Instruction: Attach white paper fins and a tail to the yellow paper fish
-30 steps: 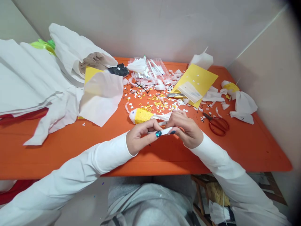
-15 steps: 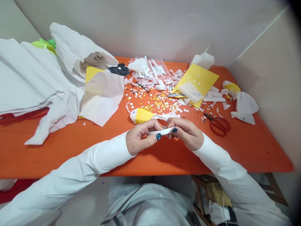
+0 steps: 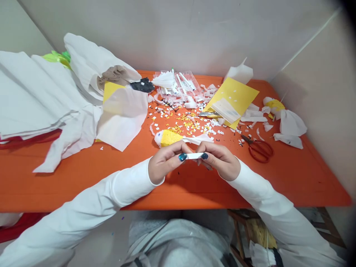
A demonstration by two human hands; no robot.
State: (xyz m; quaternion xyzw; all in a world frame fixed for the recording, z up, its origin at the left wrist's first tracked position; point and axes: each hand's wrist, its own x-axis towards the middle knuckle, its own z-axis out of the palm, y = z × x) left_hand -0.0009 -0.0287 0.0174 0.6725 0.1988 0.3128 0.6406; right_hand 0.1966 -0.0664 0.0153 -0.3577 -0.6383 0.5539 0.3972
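Observation:
Both my hands meet over the near middle of the orange table (image 3: 83, 178). My left hand (image 3: 164, 163) and my right hand (image 3: 219, 161) each pinch one end of a small white paper strip (image 3: 193, 156), held level between the thumbs just above the table. Right behind my fingers lies a yellow and white paper fish (image 3: 169, 138) with a white paper tail. Both sleeves are white.
Red scissors (image 3: 258, 148) lie right of my right hand. Small paper scraps (image 3: 189, 124) litter the middle. A yellow sheet (image 3: 236, 96), a clear tray of pens (image 3: 178, 87) and crumpled white paper (image 3: 289, 124) sit further back. Large white sheets (image 3: 41, 100) cover the left.
My hands have drawn closer together along the strip, so less of it shows between the thumbs. The view shifted slightly down.

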